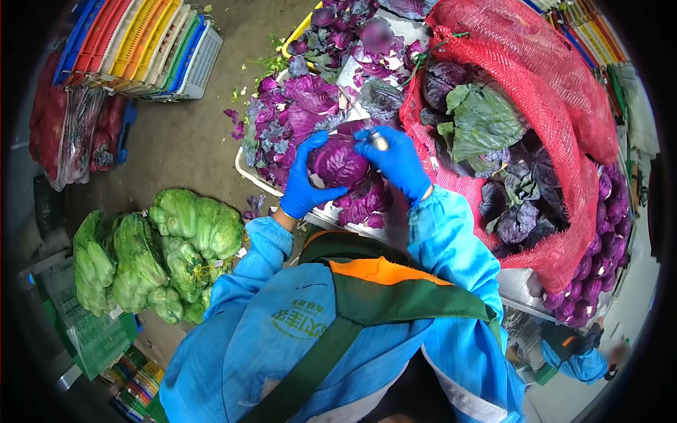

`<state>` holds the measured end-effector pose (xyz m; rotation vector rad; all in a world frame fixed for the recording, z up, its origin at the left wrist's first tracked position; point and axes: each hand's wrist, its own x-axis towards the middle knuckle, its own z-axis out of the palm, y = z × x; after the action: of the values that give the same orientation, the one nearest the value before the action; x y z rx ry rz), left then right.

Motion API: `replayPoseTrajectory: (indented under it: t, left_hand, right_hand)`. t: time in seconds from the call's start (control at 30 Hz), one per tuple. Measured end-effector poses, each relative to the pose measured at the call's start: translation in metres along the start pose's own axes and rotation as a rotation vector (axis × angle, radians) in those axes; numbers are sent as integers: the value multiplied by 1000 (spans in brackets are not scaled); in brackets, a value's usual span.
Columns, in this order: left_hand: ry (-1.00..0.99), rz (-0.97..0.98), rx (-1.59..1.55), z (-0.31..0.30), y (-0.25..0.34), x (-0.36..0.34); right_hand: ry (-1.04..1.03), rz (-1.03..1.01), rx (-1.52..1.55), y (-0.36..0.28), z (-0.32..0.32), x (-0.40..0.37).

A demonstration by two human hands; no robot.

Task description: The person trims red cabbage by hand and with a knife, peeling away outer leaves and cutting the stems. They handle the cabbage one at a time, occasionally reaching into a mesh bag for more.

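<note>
A round red cabbage [340, 163] sits in front of me, over the near end of a worktop. My left hand [305, 185], in a blue glove, cups its left side and underside, thumb and fingers spread around it. At its upper right, my right hand [397, 158], also gloved in blue, is closed on a knife; the pale end of its handle [379, 142] shows, but the blade is hard to make out. Loose purple leaves [364, 204] lie just below the cabbage. Up and left of it, a crate is heaped with trimmed purple leaves [303, 106].
At right, an open red mesh sack [564, 92] holds untrimmed cabbages with dark outer leaves [486, 120]. Trimmed cabbages [584, 282] are piled beyond it. Green net sacks [194, 225] stand on the floor at left, below stacked coloured crates [134, 46]. Another person [575, 352] is at lower right.
</note>
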<state>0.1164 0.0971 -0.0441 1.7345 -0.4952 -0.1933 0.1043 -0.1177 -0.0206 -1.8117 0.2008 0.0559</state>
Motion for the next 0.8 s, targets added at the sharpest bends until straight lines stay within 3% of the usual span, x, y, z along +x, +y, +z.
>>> replayPoseTrajectory:
  t: [0.03, 0.07, 0.13, 0.17, 0.2, 0.27, 0.33, 0.4, 0.47, 0.5, 0.57, 0.73, 0.8]
  left_hand:
    - [-11, -2, -56, 0, -4, -2]
    - [-11, -3, -56, -1, -4, -3]
    - [-20, -18, -34, -2, -2, -6]
    - [-22, -14, -35, -2, -5, -10]
    - [43, -14, -112, -2, -6, -12]
    - [112, -30, -193, -2, -12, -16]
    - [188, -99, -108, -1, -7, -8]
    - [185, -91, -93, 2, -6, -7]
    - [184, -56, 48, 2, -3, -5]
    - [207, -94, -3, 4, 0, -6]
    - [200, -102, -20, 4, -2, -9]
    - [186, -107, -37, 7, -10, -13]
    - [214, -215, -535, 10, -26, -18]
  right_hand:
    - [-99, 214, 123, -5, -4, 4]
    - [-99, 215, 124, 6, -5, 9]
    - [93, 146, 1, 19, -7, 15]
    - [170, 253, 180, 25, -19, 11]
    - [223, 182, 1, 23, -26, 11]
    - [165, 315, 315, 21, -26, -3]
    - [-61, 373, 184, -11, -19, -11]
    - [-146, 348, 165, -4, 5, -19]
    - [-5, 197, -30, 3, 20, -27]
    - [-4, 199, -29, 2, 18, -27]
    - [-114, 428, 269, -1, 12, -25]
    - [-51, 331, 34, 19, 3, -24]
    - [77, 236, 42, 28, -11, -22]
